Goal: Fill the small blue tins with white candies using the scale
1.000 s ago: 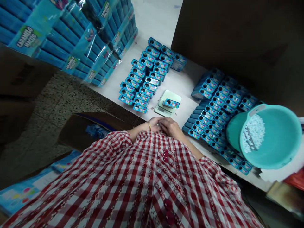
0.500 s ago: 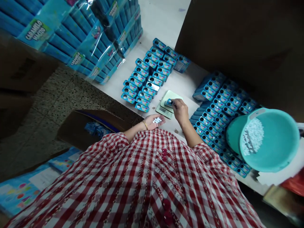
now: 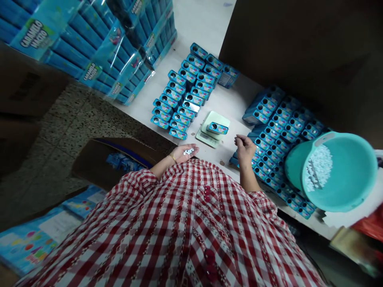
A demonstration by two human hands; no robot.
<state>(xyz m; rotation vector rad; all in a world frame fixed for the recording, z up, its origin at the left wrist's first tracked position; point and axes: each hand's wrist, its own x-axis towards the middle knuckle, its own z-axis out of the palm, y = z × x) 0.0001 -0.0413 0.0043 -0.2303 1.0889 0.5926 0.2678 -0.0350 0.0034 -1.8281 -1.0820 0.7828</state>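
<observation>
My left hand (image 3: 183,153) is palm up and slightly cupped, holding a small heap of white candies (image 3: 189,151). My right hand (image 3: 245,148) hovers by the front tins on the right, its fingers curled together; whatever may be between them is hidden. Between the hands, a small blue tin (image 3: 218,128) with a round hole in its top stands on a pale digital scale (image 3: 206,139). Several like tins (image 3: 178,107) stand in rows on the left of the scale. More tins (image 3: 273,139) are packed on the right.
A turquoise tub (image 3: 353,175) with white candies and a dark scoop stands at the right. Wrapped packs of blue boxes (image 3: 89,52) are stacked at the far left of the white table (image 3: 203,16). An open cardboard box (image 3: 89,159) sits below the left edge.
My right hand has let go of the tin on the scale and moved right, leaving the tin standing there. My left hand has shifted slightly left with the candies.
</observation>
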